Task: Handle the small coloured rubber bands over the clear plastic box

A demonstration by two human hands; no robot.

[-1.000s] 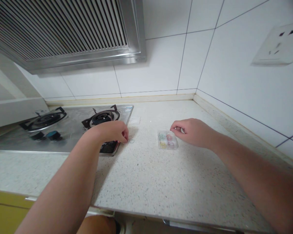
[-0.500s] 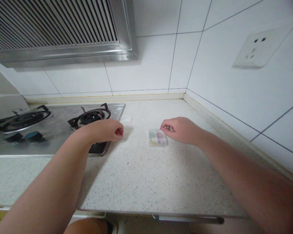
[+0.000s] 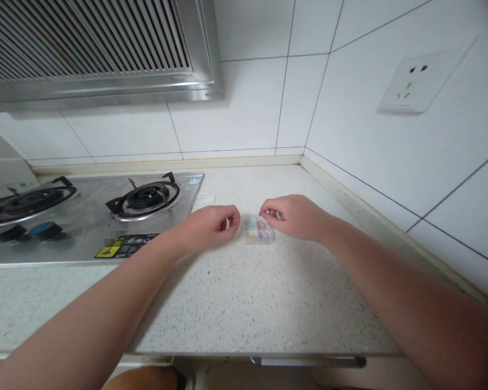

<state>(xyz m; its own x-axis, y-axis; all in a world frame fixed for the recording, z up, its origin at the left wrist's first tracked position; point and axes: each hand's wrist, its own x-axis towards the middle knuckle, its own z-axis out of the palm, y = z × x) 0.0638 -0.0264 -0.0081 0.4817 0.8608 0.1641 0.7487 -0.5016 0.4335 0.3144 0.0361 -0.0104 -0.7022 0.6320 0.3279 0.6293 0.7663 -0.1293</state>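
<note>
On the countertop between my hands sits a small clear plastic box (image 3: 259, 236) whose several compartments hold little green, pink, yellow and purple items, perhaps rings or bands. My left hand (image 3: 211, 226) is just left of the box, thumb and fingertips pinched together. Whatever is in that pinch, if anything, is too small to make out. At the box's upper right corner is my right hand (image 3: 295, 216), its fingers curled and closed with the tips at the rim. I cannot tell whether they grip the rim or a small item.
A flat clear piece (image 3: 206, 199), perhaps a lid, lies behind my left hand. The steel gas stove (image 3: 85, 216) with black burners is on the left, under a range hood (image 3: 106, 92). White tiled walls meet at the back right, with a socket (image 3: 410, 81).
My left hand has moved right, from beside the stove's edge to the left side of the box. My right hand stays at the box's corner. The view has shifted slightly.
</note>
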